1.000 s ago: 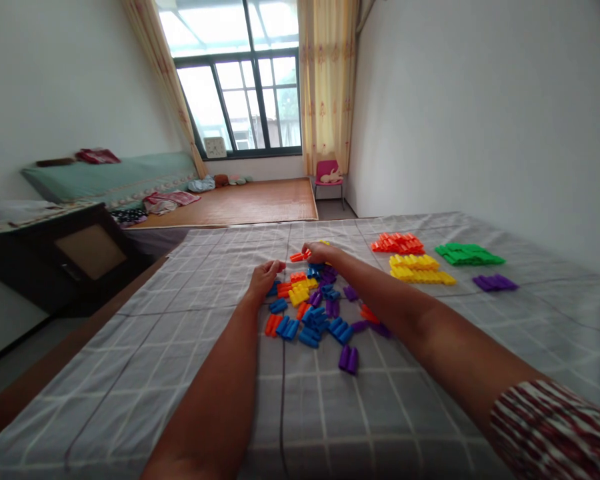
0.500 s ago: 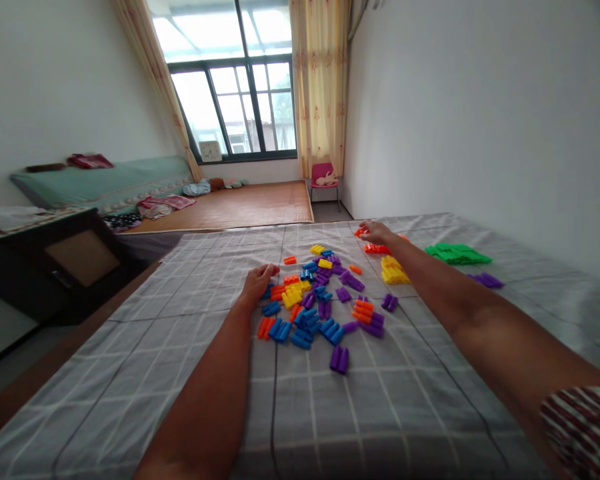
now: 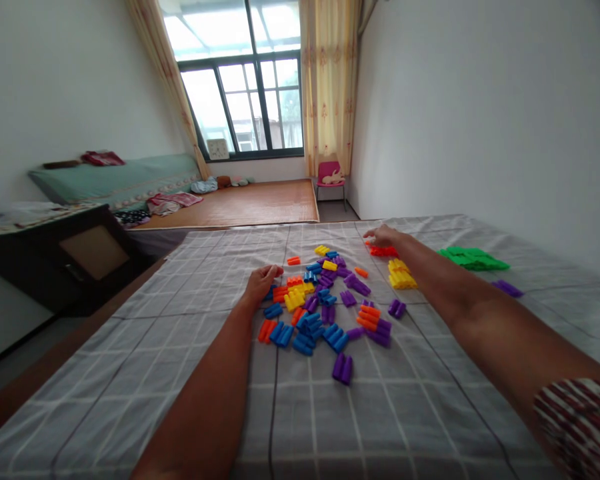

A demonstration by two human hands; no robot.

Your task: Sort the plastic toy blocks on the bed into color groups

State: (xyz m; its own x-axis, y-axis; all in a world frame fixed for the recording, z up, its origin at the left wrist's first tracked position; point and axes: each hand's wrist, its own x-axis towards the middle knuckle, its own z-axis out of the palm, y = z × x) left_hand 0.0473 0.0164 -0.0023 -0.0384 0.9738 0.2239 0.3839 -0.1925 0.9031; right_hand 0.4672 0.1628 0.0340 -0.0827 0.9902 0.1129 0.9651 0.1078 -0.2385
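Observation:
Several blue pieces [image 3: 310,325], purple pieces [image 3: 343,369], yellow pieces [image 3: 295,299] and orange pieces [image 3: 369,315] lie mixed on the grey checked cloth [image 3: 220,280]. My left hand [image 3: 263,281] rests at the left edge of this pile, fingers closed; whatever they hold is too small to name. At the far right, my right hand [image 3: 383,236] is over a group of red-orange pieces [image 3: 384,251], and an orange piece shows at its fingertips. Just below that group lies a stack of yellow pieces [image 3: 401,275].
Green pieces [image 3: 473,259] lie in a heap to the right, beyond my right forearm, with purple pieces [image 3: 508,288] near them. A dark cabinet [image 3: 55,257] stands at the left. Behind are a low bed [image 3: 260,202] and a pink chair [image 3: 330,175].
The view has shifted slightly. My right hand has come down onto the red-orange group with the orange piece. My left hand has stayed beside the pile.

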